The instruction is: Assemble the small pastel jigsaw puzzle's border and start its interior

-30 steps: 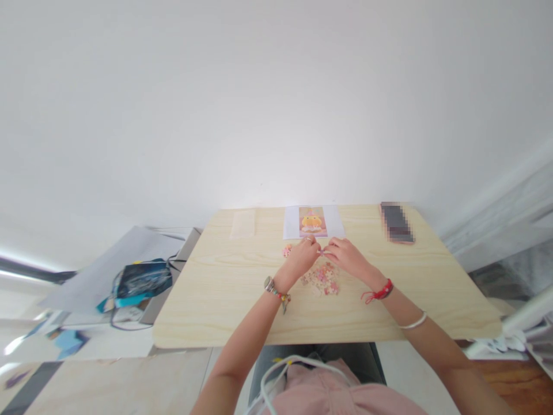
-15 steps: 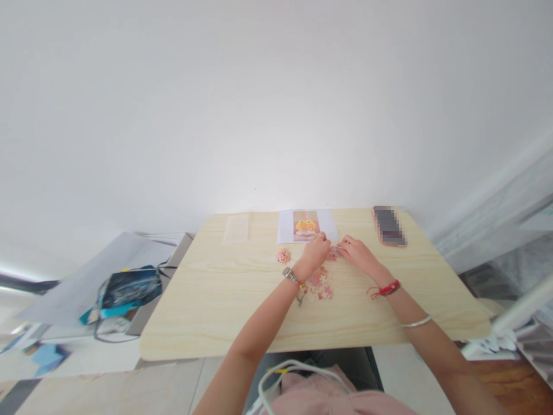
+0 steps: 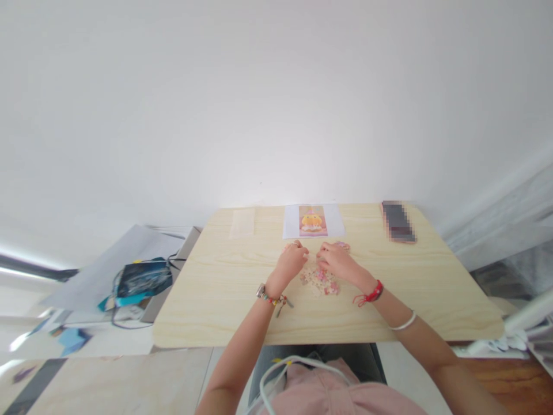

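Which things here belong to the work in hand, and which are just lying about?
In use: loose puzzle pieces between left hand and right hand; reference picture behind them.
Lying about: phone; pale sheet; dark bag beside the table.

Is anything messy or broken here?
Nothing looks broken or spilled. The puzzle pieces lie in a loose jumble by the left hand and right hand, and the picture card sits straight at the far edge of the table.

Both bare forearms reach forward and converge. The left hand (image 3: 292, 263) and the right hand (image 3: 337, 263) sit low and close together, knuckles up, with curled fingers pointing toward each other.
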### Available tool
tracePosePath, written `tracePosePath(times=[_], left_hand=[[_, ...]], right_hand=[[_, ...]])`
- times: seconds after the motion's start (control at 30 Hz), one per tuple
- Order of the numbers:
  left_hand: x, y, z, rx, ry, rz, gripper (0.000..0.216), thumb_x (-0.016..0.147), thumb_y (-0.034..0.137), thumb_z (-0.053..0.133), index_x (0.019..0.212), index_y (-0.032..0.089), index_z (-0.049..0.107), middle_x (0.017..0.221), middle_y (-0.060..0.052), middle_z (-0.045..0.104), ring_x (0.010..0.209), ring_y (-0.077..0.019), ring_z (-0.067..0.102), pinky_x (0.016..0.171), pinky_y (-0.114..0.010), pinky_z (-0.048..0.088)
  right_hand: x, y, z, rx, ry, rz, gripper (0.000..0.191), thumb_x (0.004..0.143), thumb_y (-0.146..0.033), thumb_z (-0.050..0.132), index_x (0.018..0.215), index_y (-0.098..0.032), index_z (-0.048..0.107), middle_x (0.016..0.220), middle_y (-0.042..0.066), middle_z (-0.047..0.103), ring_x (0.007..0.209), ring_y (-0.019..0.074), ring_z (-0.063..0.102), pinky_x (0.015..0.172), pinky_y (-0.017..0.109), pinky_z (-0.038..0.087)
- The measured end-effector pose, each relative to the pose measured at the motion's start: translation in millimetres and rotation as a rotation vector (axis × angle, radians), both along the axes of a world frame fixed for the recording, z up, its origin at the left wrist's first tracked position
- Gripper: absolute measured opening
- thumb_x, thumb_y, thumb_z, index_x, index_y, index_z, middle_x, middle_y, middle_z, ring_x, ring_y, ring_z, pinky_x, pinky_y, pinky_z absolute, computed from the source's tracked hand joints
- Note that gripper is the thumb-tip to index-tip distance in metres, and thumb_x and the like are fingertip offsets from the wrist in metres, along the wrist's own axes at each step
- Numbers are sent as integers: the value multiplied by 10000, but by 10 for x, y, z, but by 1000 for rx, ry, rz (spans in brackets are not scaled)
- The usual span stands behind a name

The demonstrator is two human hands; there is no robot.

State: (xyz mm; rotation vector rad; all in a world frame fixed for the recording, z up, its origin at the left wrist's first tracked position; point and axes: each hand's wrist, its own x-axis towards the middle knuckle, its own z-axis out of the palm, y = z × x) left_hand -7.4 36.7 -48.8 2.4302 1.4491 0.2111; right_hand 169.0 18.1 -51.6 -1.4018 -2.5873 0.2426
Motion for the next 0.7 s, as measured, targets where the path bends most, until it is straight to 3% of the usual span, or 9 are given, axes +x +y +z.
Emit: tracePosePath(times=[0.27, 0.47, 0.7], left_hand=[[111, 9, -40, -8, 18, 16, 122, 778, 131, 491, 817, 133, 606, 901, -95, 554, 828, -163, 555, 767, -285, 435], [73, -7, 10, 21, -51, 27, 104, 789, 170, 508, 831, 154, 602, 896, -65, 543, 842, -161, 547, 761, -272, 430], [11, -18, 106, 81, -241, 39, 69, 771, 169, 542, 801, 167, 605, 854, -35, 520, 833, -146, 537, 779, -272, 429]], right_hand=[[-94, 72, -56, -43, -37, -63, 141, 776, -181, 540, 893, -134, 603, 880, 65, 543, 791, 155, 540, 721, 263, 378], [-14, 82, -83, -71, 156, -58, 116, 809, -185, 514, 862, -143, 608, 878, 52, 547, 809, 139, 534, 729, 256, 385], [1, 56, 45, -18, 295, -83, 127, 823, -174, 501, 774, -157, 616, 826, 32, 559, 777, 123, 526, 701, 249, 381]])
